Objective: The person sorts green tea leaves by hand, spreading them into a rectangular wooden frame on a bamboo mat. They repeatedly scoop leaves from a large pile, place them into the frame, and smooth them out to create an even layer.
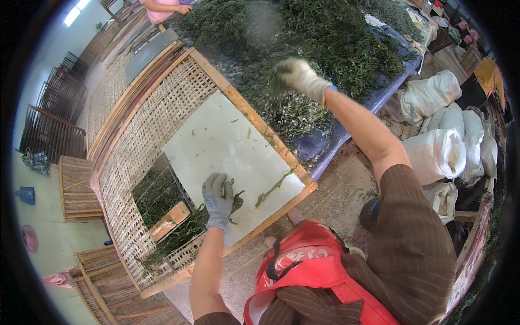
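Note:
My gloved left hand (pixel 218 199) is over the lower part of a pale flat board (pixel 239 142), its fingers bent around some dark green strands. The board lies on a woven lattice tray with a wooden frame (pixel 154 101). Left of the board is a rectangular layer of green seaweed-like strands (pixel 158 191), with a wood-handled scraper-like tool (pixel 170 221) resting on its lower part. My gloved right hand (pixel 300 77), blurred, is above a large heap of the same green strands (pixel 325 36), with dark strands at its fingers; whether it grips them is unclear.
A blue-purple sheet (pixel 325 150) lies beneath the heap. Another person's hand (pixel 184 9) is at the heap's far left edge. White sacks (pixel 434 154) stand at the right. More woven frames (pixel 81 187) lean at the left, and slatted racks (pixel 50 130) stand by the wall.

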`<state>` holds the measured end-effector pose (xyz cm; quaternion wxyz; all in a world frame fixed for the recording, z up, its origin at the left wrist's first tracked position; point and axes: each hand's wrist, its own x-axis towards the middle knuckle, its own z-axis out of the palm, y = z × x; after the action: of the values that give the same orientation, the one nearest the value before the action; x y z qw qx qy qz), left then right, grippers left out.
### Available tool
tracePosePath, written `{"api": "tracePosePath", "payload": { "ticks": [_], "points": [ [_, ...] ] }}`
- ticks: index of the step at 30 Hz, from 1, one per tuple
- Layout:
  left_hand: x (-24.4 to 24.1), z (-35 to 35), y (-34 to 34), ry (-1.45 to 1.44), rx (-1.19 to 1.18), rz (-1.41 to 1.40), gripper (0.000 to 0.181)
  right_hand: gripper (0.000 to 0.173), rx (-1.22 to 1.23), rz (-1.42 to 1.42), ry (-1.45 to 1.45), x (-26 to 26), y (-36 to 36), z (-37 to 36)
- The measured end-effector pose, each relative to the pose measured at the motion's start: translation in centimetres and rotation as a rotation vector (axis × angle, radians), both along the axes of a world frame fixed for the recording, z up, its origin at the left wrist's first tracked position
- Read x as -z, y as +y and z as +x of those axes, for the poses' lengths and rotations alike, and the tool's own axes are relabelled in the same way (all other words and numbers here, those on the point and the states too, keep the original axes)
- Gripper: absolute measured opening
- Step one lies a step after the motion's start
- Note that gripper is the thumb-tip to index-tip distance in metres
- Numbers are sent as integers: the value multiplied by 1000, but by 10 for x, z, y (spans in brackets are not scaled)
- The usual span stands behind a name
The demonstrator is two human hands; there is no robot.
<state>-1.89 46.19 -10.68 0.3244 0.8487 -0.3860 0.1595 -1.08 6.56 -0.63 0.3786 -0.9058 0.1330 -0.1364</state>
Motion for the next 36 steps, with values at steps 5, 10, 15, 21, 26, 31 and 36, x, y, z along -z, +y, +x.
{"api": "tracePosePath", "payload": {
  "ticks": [5,10,15,21,26,31,36],
  "points": [
    [-1,1,1,20,-5,11,21,30,100,102,-288,-89,-30,-3],
    [0,0,5,67,13,-5,24,30,152,7,-144,-97,-44,-9],
    [-64,8,-33,437,175,-325,72,28,-171,237,-273,-154,42,-28],
    [-172,35,-40,446,282,-501,79,27,-553,403,-294,-177,200,-5],
    [-96,74,143,924,404,-250,33,27,-733,279,-108,-125,352,-4],
    [-90,82,340,921,-99,128,28,31,-950,-312,-232,-1,472,29],
    [-66,74,413,704,-299,602,29,44,-992,-582,-1,52,526,24]
  ]
}}
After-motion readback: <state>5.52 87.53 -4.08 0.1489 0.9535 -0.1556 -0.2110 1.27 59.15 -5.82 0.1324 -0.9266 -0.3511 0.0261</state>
